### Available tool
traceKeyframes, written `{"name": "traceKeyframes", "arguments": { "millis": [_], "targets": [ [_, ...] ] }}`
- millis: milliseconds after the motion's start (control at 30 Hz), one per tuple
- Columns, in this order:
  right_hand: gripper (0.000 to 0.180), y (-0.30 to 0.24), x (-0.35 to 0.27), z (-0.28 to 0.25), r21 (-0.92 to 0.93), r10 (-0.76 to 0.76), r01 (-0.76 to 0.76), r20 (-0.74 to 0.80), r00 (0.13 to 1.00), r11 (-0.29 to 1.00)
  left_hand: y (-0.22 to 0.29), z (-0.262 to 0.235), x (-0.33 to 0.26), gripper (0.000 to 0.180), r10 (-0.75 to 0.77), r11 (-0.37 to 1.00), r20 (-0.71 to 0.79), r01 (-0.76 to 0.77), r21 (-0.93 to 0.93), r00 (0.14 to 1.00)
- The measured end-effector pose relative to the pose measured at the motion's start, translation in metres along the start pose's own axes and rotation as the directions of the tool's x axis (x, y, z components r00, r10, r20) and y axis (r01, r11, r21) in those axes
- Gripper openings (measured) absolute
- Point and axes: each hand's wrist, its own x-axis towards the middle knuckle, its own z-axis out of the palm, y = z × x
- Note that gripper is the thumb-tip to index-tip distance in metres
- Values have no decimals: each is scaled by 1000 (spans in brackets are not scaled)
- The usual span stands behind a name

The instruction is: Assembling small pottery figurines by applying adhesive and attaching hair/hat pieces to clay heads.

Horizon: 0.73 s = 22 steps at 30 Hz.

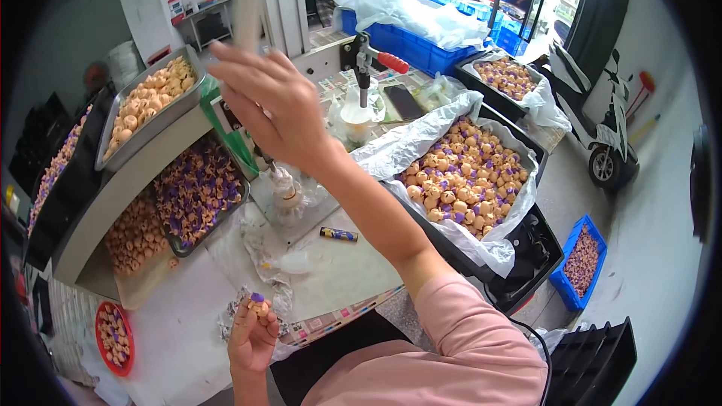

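Low at the front, my left hand [252, 342] pinches a small tan doll-like piece [259, 308] with a purple top. My right hand [274, 105] is raised over a hand press, fingers stretched to the left and slightly blurred; its thumb is hidden. A pale, blurred bar [248, 4] rises right behind its knuckles, and I cannot tell whether they touch. Under that hand, a white fixture [286, 192] wrapped in plastic stands on the bench. A dark marker-like tube [338, 234] lies nearby.
A second press with a red handle [392, 62] stands beyond, near a phone [404, 102]. Lined trays of tan and purple pieces [470, 173] sit right. Left are a metal tray [194, 68], a dark tray of purple pieces [199, 192] and a red basket [129, 357].
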Motion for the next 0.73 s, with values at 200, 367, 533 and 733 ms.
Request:
{"name": "traceKeyframes", "arguments": {
  "millis": [200,367,533,733],
  "targets": [
    [17,34,37,34,60,57,-54,-52,997,997,-6,2,-2,22,-16,1000,5,16,-16,1000],
    [12,-9,-75,-8,-259,443,-428,2,896,866,2,-12,-9,22,56,998,-37,-55,25,998],
    [23,-13,-183,9,-538,757,-534,504,417,652,3,-15,-5,22,44,998,-74,-40,42,996],
    [33,6,-227,34,-442,606,-421,493,624,792,-5,-1,-3,24,51,998,-29,-50,49,998]
  ]
}}
